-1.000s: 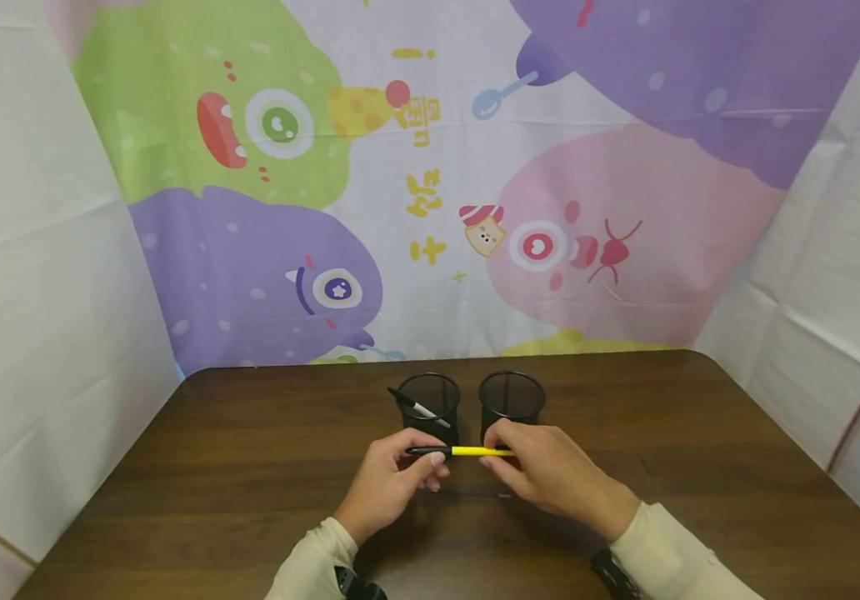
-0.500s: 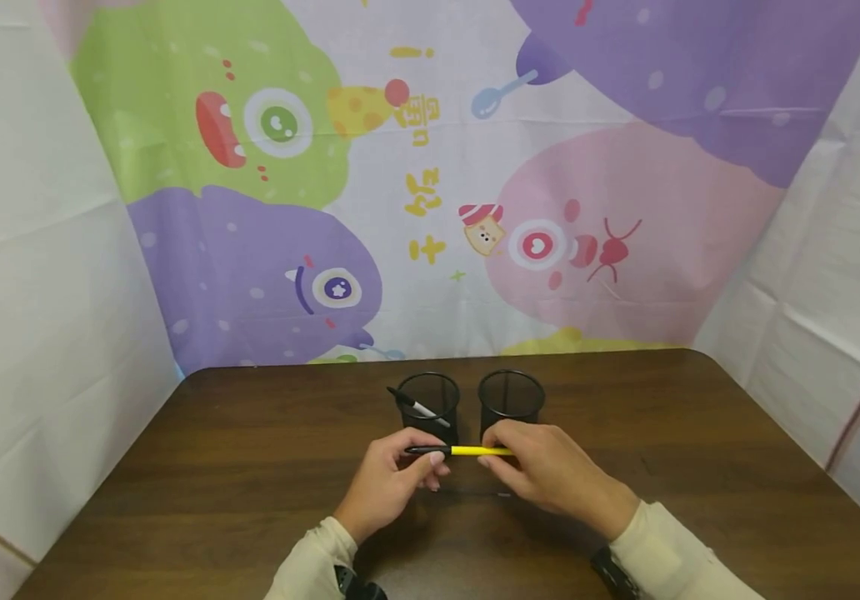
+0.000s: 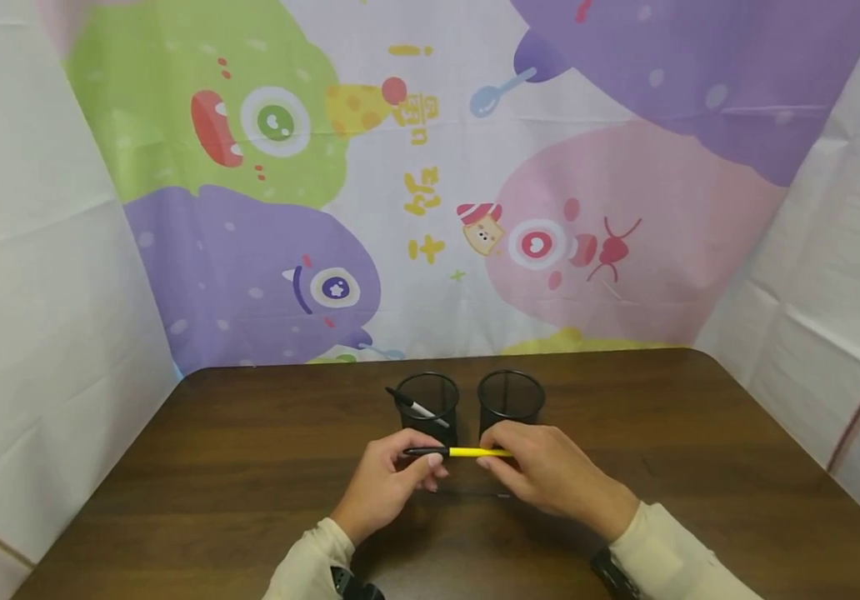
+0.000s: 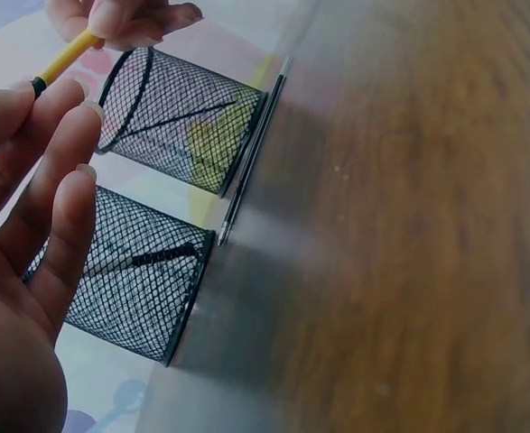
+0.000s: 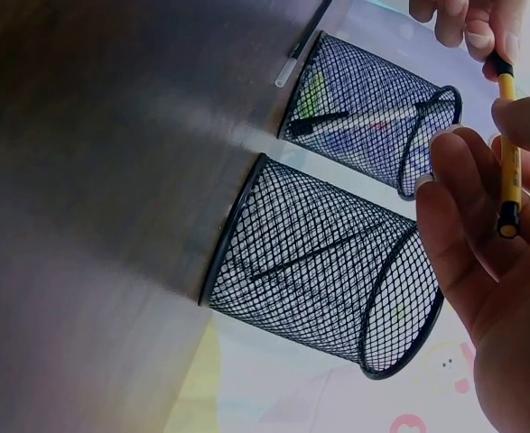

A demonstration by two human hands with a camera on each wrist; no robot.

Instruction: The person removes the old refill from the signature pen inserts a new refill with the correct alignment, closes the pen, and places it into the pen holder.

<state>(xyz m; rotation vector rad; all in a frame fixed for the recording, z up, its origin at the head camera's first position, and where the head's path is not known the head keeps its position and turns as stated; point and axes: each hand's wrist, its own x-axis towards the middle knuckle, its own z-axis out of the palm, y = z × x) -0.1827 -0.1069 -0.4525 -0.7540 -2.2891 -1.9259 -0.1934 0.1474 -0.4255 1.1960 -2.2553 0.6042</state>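
Observation:
Held level before me is a yellow marker [image 3: 467, 452] with a black cap. My left hand [image 3: 388, 483] pinches its black cap between thumb and fingers. My right hand [image 3: 557, 471] grips the yellow barrel near its other end; in the right wrist view the barrel's black end [image 5: 509, 221] shows by the palm. Just behind the hands stand two black mesh pen cups, side by side. The left cup [image 3: 409, 423] contains a grey-white pen [image 3: 424, 410] with a black cap, leaning on the rim. The right cup [image 5: 310, 262] stands behind my right hand.
A thin black pen refill [image 4: 254, 162] with a clear tip lies on the brown wooden table [image 3: 212, 467], in front of the cups. A cartoon-printed cloth [image 3: 430, 317] hangs behind the table, with white cloths [image 3: 32, 250] at the sides.
Both hands and the marker stay in nearly the same place. The whole head view has shifted very slightly.

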